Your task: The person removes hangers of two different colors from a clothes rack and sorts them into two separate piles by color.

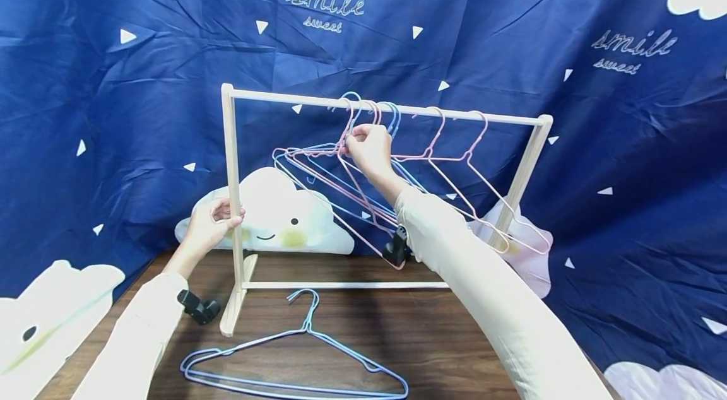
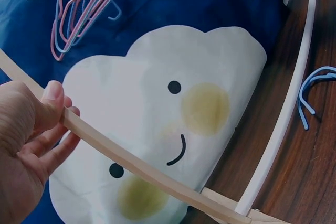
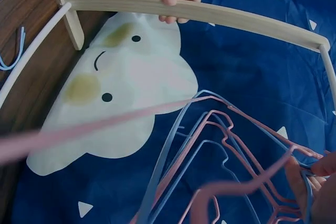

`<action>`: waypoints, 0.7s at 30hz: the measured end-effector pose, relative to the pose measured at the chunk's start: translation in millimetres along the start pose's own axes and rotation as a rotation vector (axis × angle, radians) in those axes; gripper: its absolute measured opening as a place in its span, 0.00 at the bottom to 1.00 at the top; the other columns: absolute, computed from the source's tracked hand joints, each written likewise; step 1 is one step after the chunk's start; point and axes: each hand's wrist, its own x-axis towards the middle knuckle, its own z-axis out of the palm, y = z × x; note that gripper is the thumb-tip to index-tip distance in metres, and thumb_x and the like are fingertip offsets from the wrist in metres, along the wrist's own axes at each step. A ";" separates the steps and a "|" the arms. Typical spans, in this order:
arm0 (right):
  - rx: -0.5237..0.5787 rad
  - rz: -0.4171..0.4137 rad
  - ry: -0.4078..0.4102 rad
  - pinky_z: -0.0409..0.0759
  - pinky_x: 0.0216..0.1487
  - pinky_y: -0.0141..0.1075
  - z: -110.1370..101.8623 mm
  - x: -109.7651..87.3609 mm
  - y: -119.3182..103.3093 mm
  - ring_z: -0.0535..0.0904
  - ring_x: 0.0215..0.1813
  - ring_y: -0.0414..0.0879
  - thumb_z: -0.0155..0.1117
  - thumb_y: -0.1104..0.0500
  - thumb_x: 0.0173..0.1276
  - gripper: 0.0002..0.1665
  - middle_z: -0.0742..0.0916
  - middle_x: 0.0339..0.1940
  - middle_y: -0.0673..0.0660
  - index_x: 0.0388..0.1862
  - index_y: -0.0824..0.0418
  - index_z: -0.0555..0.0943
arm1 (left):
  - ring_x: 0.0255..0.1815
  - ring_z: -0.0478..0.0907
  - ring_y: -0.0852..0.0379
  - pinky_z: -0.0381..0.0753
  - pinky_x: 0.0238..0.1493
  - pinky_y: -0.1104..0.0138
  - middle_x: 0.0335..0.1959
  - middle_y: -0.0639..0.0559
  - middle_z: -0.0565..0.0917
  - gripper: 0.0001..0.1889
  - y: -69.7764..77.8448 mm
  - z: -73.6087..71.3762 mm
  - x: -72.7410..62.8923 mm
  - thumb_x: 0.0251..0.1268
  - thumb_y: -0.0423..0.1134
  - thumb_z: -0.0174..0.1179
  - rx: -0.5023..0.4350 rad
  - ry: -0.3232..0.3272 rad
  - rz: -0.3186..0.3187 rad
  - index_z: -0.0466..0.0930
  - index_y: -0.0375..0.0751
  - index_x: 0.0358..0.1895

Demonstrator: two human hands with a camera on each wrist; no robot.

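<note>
A wooden clothes rack stands on the table, with pink and blue wire hangers on its top rail. My left hand grips the rack's left post between thumb and fingers; the left wrist view shows this post close up. Near the middle of the rail, my right hand pinches a blue hanger just below its hook. Pink and blue hangers crowd around those fingers, partly hidden by the hand and sleeve. Two pink hangers hang farther right, spaced apart.
Blue hangers lie overlapped on the dark wooden table in front of the rack. The rack's white lower bar runs just above the tabletop. Behind hangs a blue curtain with white clouds and triangles.
</note>
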 end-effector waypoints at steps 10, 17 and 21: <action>0.024 -0.029 0.021 0.80 0.31 0.21 13.9 -2.7 6.8 0.88 0.30 0.48 0.57 0.69 0.70 0.07 0.91 0.35 0.68 0.40 0.73 0.82 | 0.35 0.78 0.82 0.77 0.38 0.85 0.48 0.22 0.85 0.18 0.0 -1.4 -0.6 0.62 0.20 0.63 -0.014 -0.003 0.004 0.77 0.18 0.55; 0.078 -0.065 0.055 0.72 0.26 0.20 23.6 -4.4 11.4 0.80 0.24 0.35 0.57 0.72 0.68 0.05 0.90 0.35 0.69 0.38 0.72 0.80 | 0.35 0.79 0.81 0.78 0.38 0.84 0.47 0.21 0.84 0.18 -1.7 -1.3 -0.8 0.61 0.19 0.63 -0.054 -0.009 0.028 0.77 0.17 0.55; 0.073 -0.079 0.071 0.72 0.27 0.21 27.0 -4.1 13.8 0.76 0.23 0.31 0.58 0.71 0.67 0.03 0.90 0.31 0.67 0.35 0.69 0.79 | 0.35 0.79 0.80 0.78 0.38 0.83 0.47 0.19 0.83 0.18 -0.5 -1.2 -1.0 0.60 0.19 0.63 -0.075 -0.007 0.025 0.77 0.17 0.54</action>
